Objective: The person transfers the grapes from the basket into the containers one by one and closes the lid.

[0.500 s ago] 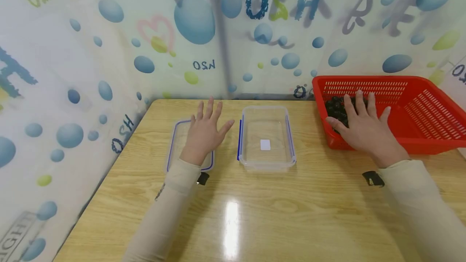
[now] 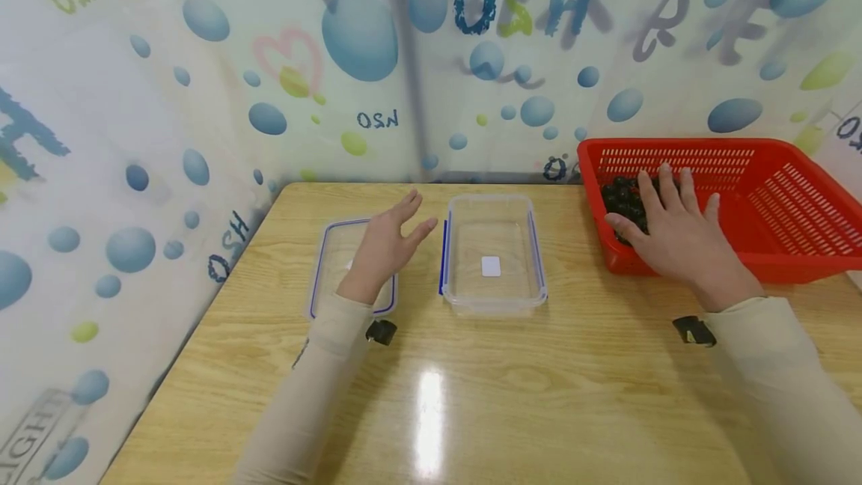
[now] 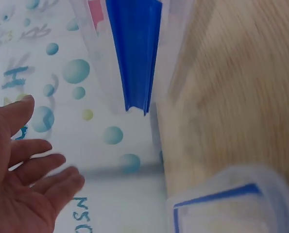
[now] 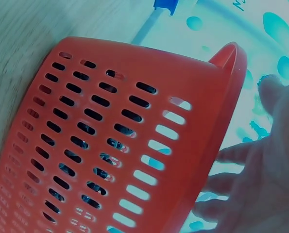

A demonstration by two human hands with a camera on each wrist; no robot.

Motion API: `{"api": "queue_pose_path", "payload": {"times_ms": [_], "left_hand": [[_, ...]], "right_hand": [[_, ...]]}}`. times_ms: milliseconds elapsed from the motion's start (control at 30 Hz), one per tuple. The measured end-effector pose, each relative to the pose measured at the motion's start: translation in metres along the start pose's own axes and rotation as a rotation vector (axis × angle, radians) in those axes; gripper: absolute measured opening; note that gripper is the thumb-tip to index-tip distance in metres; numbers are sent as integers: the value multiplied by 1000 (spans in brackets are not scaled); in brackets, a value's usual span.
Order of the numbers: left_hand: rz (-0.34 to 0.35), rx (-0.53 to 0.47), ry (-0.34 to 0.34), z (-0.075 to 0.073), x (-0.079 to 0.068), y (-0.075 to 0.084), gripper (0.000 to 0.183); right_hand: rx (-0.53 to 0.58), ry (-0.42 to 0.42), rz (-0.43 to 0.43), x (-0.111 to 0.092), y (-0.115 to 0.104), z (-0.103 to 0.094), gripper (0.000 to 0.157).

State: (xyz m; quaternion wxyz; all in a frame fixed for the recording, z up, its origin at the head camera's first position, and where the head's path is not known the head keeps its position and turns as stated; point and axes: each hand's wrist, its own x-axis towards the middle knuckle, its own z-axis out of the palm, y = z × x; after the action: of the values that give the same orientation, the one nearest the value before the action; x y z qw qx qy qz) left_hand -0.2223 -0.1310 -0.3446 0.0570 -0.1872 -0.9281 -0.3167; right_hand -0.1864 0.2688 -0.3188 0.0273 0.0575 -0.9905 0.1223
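Observation:
My left hand [image 2: 382,253] hovers above the clear lid [image 2: 330,260] with a blue seal line, its thumb spread from its fingers, holding nothing. Just right of it on the table stands a clear plastic food container [image 2: 491,242] with a blue side latch [image 3: 137,53] and a small white label [image 2: 491,266] on it. My right hand [image 2: 687,249], fingers spread and holding nothing, is over the front left rim of a red perforated basket [image 2: 774,245]. Small dark round things [image 2: 622,197] lie heaped in the basket's left end, partly hidden by that hand; their kind is unclear.
The wooden table [image 2: 539,395] meets a patterned wall sheet [image 2: 202,96] at its back and left edges. The basket's rim stands higher than the container. Black straps [image 2: 382,331] sit at the wrists.
My left hand has turned sideways, its fingers now closer together and pointing right toward the container. The right hand has barely moved.

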Motion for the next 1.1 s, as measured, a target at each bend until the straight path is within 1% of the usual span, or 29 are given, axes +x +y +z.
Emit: {"api": "queue_pose_path", "payload": {"times_ms": [67,133,233,333,500,667,767,900,1100], "left_hand": [[11,-76,-43,4,0,-1,61],[4,-128,-96,8,0,-3,60],[-18,-170,-160,15,0,-5,62],[-34,-167,-189,20,1,-6,62],[-41,-159,-210,25,2,-7,60],[-53,-159,-229,27,1,-8,55],[-59,-170,-228,27,0,-9,53],[-67,-181,-225,28,0,-10,54],[-77,-177,-230,29,1,-10,55]], "right_hand": [[13,0,-2,0,0,-1,91],[24,-3,-1,1,1,-1,90],[31,-14,4,2,1,-1,92],[33,-22,12,2,1,-2,94],[36,-26,11,3,1,-3,93],[29,-32,5,11,3,-5,82],[29,-55,18,17,5,-7,75],[37,-105,50,25,7,-6,72],[27,-143,75,34,12,0,67]]}}
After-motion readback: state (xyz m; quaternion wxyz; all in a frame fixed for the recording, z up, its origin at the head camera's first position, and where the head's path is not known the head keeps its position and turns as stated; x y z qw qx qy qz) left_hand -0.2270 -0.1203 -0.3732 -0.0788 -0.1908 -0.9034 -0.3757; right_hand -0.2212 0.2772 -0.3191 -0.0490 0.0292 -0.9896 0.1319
